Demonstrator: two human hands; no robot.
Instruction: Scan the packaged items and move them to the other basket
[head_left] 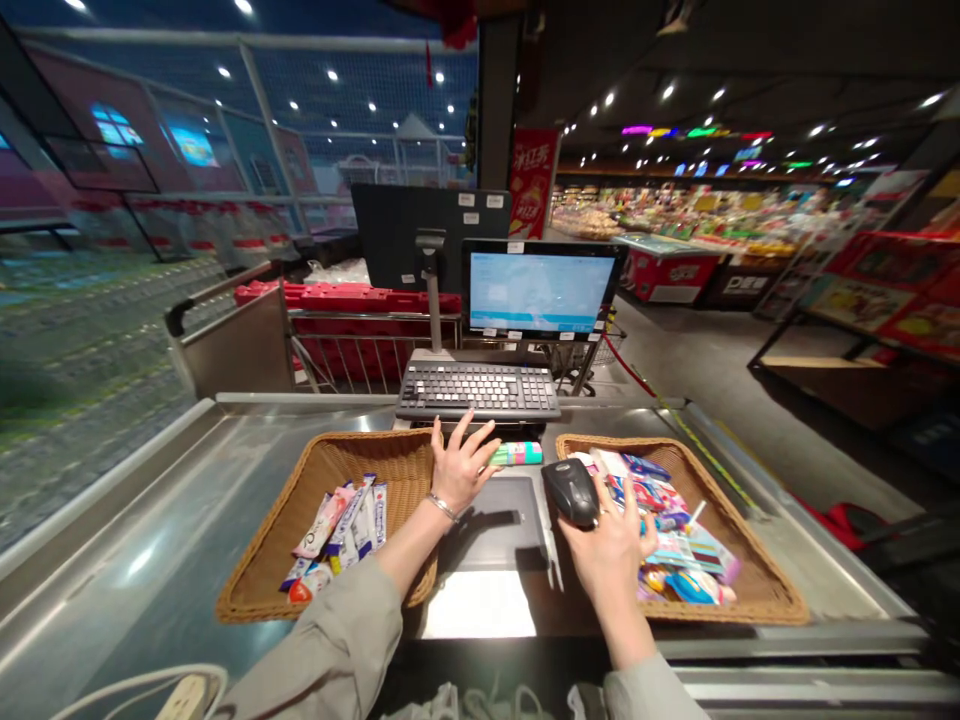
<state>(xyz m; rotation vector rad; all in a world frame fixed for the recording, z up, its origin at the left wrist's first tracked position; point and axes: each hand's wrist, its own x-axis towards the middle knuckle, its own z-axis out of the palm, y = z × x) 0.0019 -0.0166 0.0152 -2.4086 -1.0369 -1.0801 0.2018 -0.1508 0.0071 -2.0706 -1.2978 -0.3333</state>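
Note:
My left hand (461, 472), with a bracelet at the wrist, has its fingers spread over the right edge of the left wicker basket (262, 545). By its outer fingers lies a green and pink tube-shaped pack (519, 454); whether they touch is unclear. My right hand (609, 548) is closed around a black handheld barcode scanner (571, 492), whose rounded head points away from me. The scanner's handle is hidden. Small wrapped snacks (352, 525) lie in the left basket. Assorted colourful packets (694, 555) fill part of the right wicker basket (772, 590).
A black keyboard (480, 390) stands behind my hands, below a lit monitor (538, 290). Between the baskets is a grey panel (495, 520) set into the metal counter (157, 540). Carts with red parts (345, 298) stand beyond. A power strip (184, 697) lies front left.

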